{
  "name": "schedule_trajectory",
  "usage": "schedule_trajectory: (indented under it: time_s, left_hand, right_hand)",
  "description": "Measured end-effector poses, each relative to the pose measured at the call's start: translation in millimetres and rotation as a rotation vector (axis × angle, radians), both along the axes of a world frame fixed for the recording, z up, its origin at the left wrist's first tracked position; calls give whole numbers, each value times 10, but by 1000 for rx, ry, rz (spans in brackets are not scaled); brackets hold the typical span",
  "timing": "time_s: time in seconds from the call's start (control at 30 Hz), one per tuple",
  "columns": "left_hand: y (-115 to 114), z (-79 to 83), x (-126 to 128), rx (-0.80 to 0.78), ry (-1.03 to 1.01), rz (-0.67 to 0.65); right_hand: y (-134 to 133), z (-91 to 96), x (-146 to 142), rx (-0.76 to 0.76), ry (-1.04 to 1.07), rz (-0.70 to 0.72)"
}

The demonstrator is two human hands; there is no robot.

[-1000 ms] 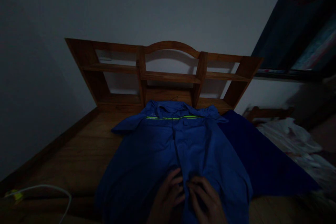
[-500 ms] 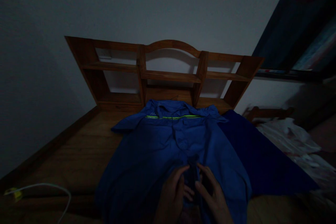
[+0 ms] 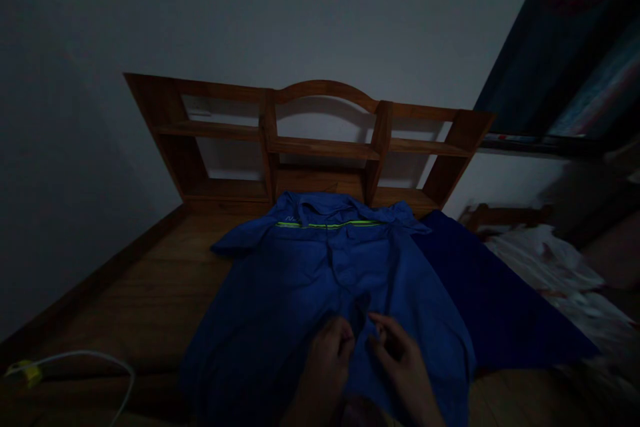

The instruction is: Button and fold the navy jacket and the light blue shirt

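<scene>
A blue short-sleeved work shirt [image 3: 285, 287] lies front up, its collar at the far end and a yellow-green stripe across the chest. Near its lower front, my left hand [image 3: 327, 357] is closed, with its fingertips pinching the cloth beside the front opening. My right hand [image 3: 403, 360] is just to the right of that opening. Its fingers are bent, with a gap between thumb and index finger, close over the shirt. A dark fold shows between the hands. Any button there is too dark and small to make out.
The shirt rests on a wooden bed board [image 3: 150, 280] against a wooden headboard with shelves [image 3: 320, 147]. Dark blue cloth [image 3: 490, 300] lies to the right, with white plastic bags [image 3: 550, 260] beyond it. A pale cable [image 3: 90, 352] with a yellow tag is at the lower left.
My left hand has closed its fingers, which were spread at the shirt's opening. My right hand has shifted slightly left, and the dark gap in the shirt front has narrowed.
</scene>
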State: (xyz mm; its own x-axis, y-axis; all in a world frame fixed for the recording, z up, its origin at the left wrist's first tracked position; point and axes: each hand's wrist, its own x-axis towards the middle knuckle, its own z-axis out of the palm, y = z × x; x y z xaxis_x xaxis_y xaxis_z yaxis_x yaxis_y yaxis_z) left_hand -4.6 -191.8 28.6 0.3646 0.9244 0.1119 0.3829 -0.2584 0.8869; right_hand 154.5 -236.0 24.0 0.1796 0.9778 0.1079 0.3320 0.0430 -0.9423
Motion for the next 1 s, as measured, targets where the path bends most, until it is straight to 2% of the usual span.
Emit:
schedule_trajectory:
  time_s: [0.1, 0.2, 0.37, 0.53, 0.87, 1.0]
  left_hand:
    - [57, 51, -35, -107, -118, 30]
    - [130, 96, -31, -111, -213, 50]
    - [199, 1, 4, -87, -311, 25]
    - [177, -125, -33, -76, -353, 13]
    - [159, -94, -46, -90, -343, 22]
    - [158, -113, -55, -73, -324, 10]
  right_hand:
    - [-51, 60, -11, 40, -91, 86]
    - [-85, 131, -72, 104, -186, 138]
    - [-79, 209, -197, 185, -209, 183]
    - [-46, 124, -224, 229, -252, 117]
    - [-32, -88, -205, 304, -413, 52]
    - [-29, -117, -222, 256, -348, 28]
